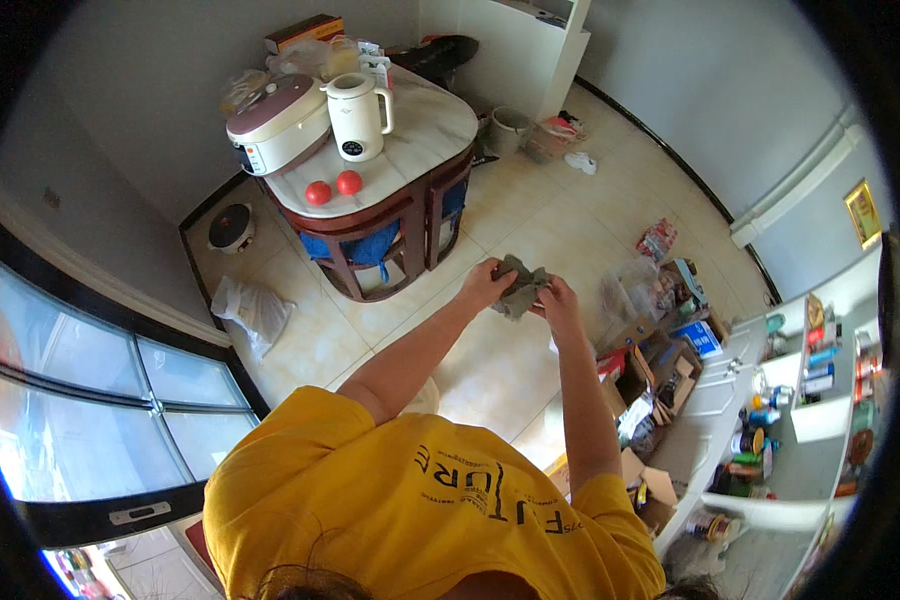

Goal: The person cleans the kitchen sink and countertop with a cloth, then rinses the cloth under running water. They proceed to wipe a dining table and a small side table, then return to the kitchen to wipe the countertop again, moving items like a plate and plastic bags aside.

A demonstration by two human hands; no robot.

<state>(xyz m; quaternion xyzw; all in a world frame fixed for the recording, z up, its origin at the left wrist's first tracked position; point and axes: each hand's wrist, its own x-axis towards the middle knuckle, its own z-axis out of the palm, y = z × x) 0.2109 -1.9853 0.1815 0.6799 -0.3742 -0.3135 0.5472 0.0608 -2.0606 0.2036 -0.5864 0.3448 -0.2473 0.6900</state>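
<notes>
A crumpled grey-green cloth (521, 286) is stretched between my two hands, held out in front of my chest above the tiled floor. My left hand (487, 283) pinches its left edge between thumb and fingers. On the other side, my right hand (559, 302) grips the lower right edge. Beyond my hands stands a marble-topped table (427, 127). Two red tomatoes, the left one (318, 193) and the right one (349, 181), lie near its front edge. Behind them are a cream electric jug (356, 120) and a rice cooker (281, 124).
Open cardboard boxes (656, 382) and plastic packaging line the floor at right, beside a white shelf unit (765, 450) holding bottles and jars. A white plastic bag (253, 311) and a round hotplate (232, 227) are on the floor at left, near a glass-paned door (105, 405). A bucket (508, 129) stands behind the table.
</notes>
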